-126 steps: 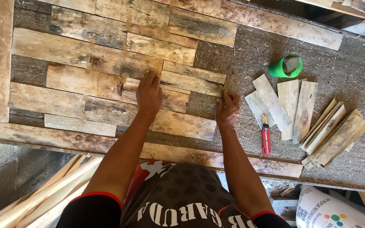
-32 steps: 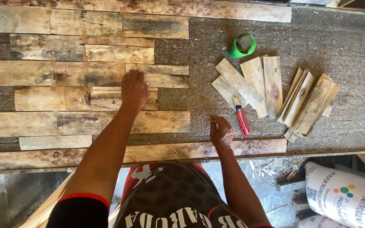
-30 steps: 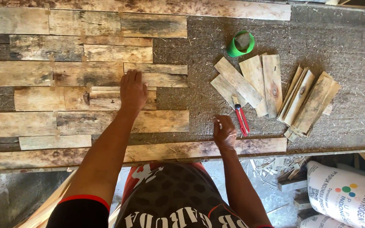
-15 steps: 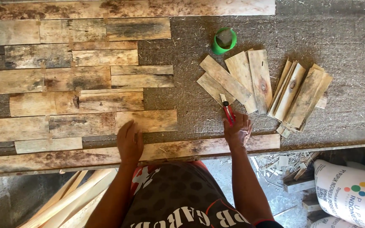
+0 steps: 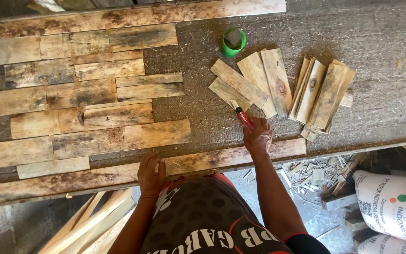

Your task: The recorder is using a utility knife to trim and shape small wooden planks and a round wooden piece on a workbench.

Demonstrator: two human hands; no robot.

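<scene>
1. red-handled cutter (image 5: 244,117) lies on the grey board, blade end pointing far-left, tip touching the nearest loose wood slat; its near end is under the right hand.
2. right hand (image 5: 258,136) sits on the cutter handle, fingers curled down over it; cannot tell if it actually grips it or just touches it.
3. left hand (image 5: 151,174) rests flat, fingers together and extended, on the long near edge plank (image 5: 95,176); holds nothing.
4. loose wood slats (image 5: 252,87) lie fanned just beyond the cutter, overlapping each other.
5. second stack of slats (image 5: 323,94) is to the right of those, close beside them, pieces piled at a slight tilt.
6. green round cup (image 5: 233,42) stands just far of the fanned slats, something grey inside.
7. patchwork of pallet boards (image 5: 81,99) covers the left part of the work surface in rows, weathered and stained; bare grey surface (image 5: 377,51) on the right is strewn with sawdust.
8. long plank (image 5: 132,16) runs along the far edge.
9. white printed sack (image 5: 395,204) sits low right below the table; wood scraps (image 5: 316,176) on the floor beside it.
10. pale strips of wood (image 5: 90,223) lean under the near-left edge.
</scene>
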